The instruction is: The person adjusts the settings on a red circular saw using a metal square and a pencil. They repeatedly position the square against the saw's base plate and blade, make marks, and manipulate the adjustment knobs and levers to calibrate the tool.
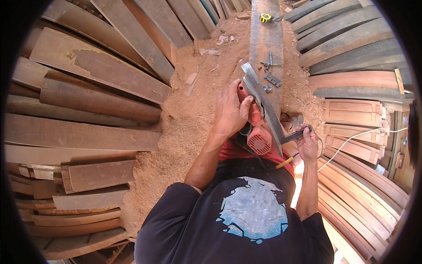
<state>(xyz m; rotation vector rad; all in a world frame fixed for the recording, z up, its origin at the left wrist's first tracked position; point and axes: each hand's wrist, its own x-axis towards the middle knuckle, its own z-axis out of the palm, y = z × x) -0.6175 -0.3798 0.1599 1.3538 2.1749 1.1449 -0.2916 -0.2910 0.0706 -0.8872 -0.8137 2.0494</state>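
A red electric planer (259, 140) rests on my lap, tilted, with its long grey metal sole (269, 115) turned to the right. My left hand (233, 108) is wrapped round the front part of its body, thumb near the sole. My right hand (307, 143) grips a dark flat bar (295, 134); the bar's other end meets the sole near its rear. Whether the bar is a file, a wrench or something else cannot be made out. A yellow-sleeved cord (286, 162) runs beside the planer's rear.
Ahead lies a long plank (266, 39) carrying a yellow tape measure (265, 17), a T-shaped metal tool (271, 60), a grey metal piece (272, 79) and small round parts (267, 88). Sawdust (184, 114) covers the floor. Boards (83, 127) and panels (351, 115) are stacked on both sides. A white cable (351, 137) crosses at right.
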